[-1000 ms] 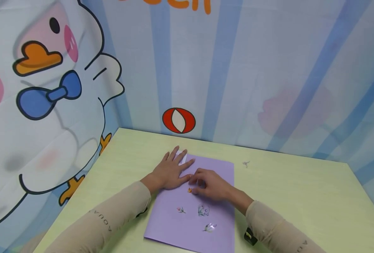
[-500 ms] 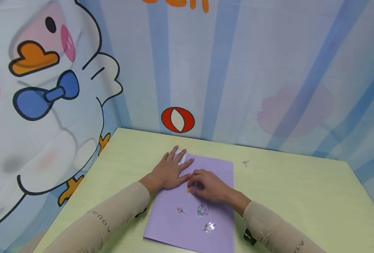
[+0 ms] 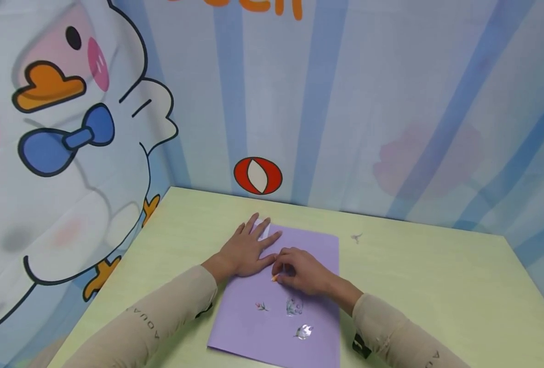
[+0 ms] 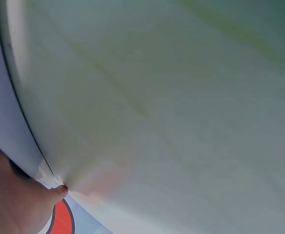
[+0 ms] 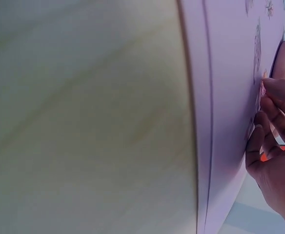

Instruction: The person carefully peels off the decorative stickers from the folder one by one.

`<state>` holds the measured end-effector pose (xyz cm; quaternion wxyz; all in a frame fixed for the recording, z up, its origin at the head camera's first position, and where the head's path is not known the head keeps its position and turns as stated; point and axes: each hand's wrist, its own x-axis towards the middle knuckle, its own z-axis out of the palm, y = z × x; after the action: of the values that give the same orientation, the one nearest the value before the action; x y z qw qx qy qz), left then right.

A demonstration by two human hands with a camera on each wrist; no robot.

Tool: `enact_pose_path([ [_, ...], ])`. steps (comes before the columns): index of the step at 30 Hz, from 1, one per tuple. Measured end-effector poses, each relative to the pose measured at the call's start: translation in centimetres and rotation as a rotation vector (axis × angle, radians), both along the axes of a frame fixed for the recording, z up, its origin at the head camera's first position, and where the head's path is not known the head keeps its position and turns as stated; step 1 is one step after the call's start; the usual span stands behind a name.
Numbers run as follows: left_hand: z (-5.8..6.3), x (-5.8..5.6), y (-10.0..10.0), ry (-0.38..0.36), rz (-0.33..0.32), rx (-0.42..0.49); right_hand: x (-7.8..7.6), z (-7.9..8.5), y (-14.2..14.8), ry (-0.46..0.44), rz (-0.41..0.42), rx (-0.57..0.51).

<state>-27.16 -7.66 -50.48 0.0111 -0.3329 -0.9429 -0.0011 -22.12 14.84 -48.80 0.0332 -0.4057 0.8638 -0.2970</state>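
A purple folder or booklet (image 3: 249, 332) lies on the table, its layered edge visible in the right wrist view. My left hand (image 3: 246, 252) rests on its upper left part, fingers spread, beside a whitish strip (image 3: 265, 233). My right hand (image 3: 303, 271) pinches a small orange sticker (image 3: 274, 278) between thumb and index finger, low over the purple cover; its fingers hide part of it. Nearer the front, the cover bears a red bud sticker (image 3: 261, 306), a green plant sticker (image 3: 293, 306) and a shiny leaf sticker (image 3: 304, 332).
On the pale yellow-green table (image 3: 419, 286), a small greyish sticker or scrap (image 3: 356, 238) lies right of the folder. A cartoon-printed cloth backdrop (image 3: 281, 102) stands along the back and left of the table.
The right thumb and index finger have closed on the orange sticker, which now tilts slightly at their tips. My left hand stays in place on the folder.
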Motion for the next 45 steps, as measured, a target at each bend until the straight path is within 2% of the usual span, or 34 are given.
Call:
enact_pose_path([
  [9, 0.5, 0.6, -0.1, -0.003, 0.003, -0.026, -0.1, -0.2, -0.3, -0.058, -0.019, 0.025],
  [17, 0.4, 0.4, 0.1, -0.001, -0.003, -0.022, -0.1, 0.4, -0.3, -0.120, -0.015, 0.030],
  [24, 0.4, 0.5, 0.1, -0.016, 0.004, -0.008, -0.5, 0.3, 0.0, -0.269, -0.045, -0.054],
  [34, 0.2, 0.2, 0.0, -0.012, 0.000, 0.019, -0.9, 0.4, 0.5, -0.409, -0.089, -0.102],
  [41, -0.6, -0.4, -0.1, -0.019, 0.004, 0.017, -1.1, 0.5, 0.7, -0.438, -0.115, -0.123],
  [45, -0.7, -0.4, -0.1, -0.021, 0.005, 0.021, -1.1, 0.5, 0.8, -0.437, -0.110, -0.146],
])
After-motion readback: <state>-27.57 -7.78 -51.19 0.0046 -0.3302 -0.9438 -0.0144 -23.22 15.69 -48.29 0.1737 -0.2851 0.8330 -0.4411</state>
